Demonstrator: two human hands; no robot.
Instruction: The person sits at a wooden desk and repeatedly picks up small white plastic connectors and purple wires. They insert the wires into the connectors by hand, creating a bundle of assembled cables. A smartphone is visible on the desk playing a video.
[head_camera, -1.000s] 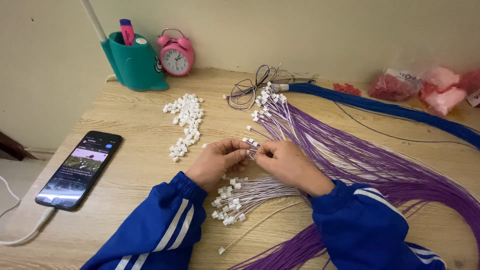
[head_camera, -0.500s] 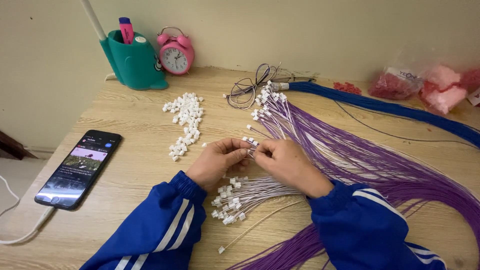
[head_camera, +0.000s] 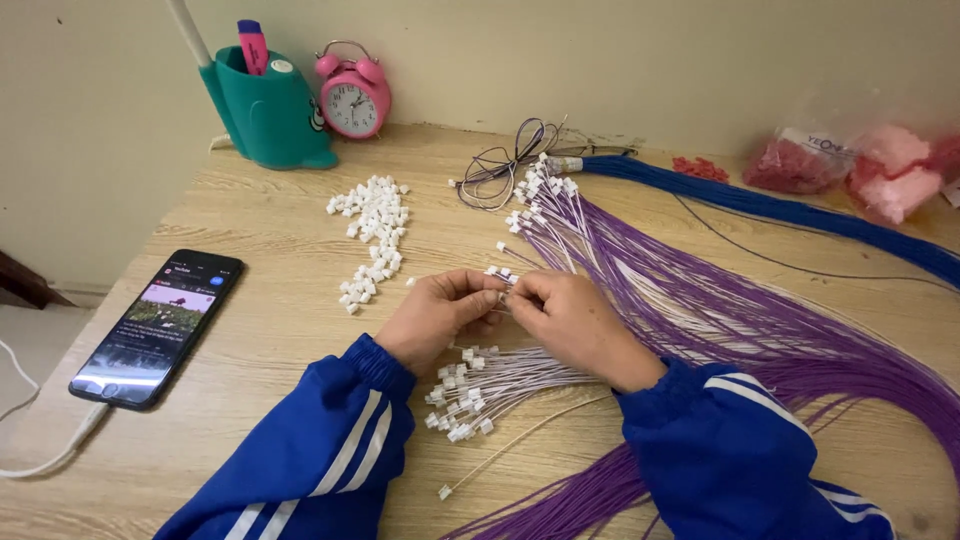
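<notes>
- Hands sit together at the middle of the wooden table (head_camera: 250, 215), just as they do half a second and a full second back; nothing about their place differs noticeably.
- Left hand (head_camera: 440, 318) has its fingers curled in, thumb and forefinger pinched shut on a small white connector (head_camera: 497, 272) at the end of a purple wire.
- Right hand (head_camera: 572, 322) meets it fingertip to fingertip, its fingers likewise closed in a pinch on the same wire end; how much of the piece each hand grips is hidden by the knuckles.
- Purple wires (head_camera: 720, 320) fan out from the far middle of the table toward the near right edge, passing under the right forearm, unchanged from the earlier frames.
- Finished wire ends with white plugs (head_camera: 470, 390) lie in a loose bunch just below the hands, between the two blue sleeves, in the same spread as before.
- Loose white connectors (head_camera: 372, 232) form a scattered heap to the left of the hands, well apart from them, undisturbed.
- Phone (head_camera: 160, 326) lies at the left edge with its screen lit and a cable at its near end; the picture on the screen looks much the same.
- Teal pen holder (head_camera: 265, 110) and pink alarm clock (head_camera: 352, 95) stand at the far left against the wall.
- Blue wire bundle (head_camera: 780, 205) and bags of pink and red parts (head_camera: 850, 170) stay at the far right.
</notes>
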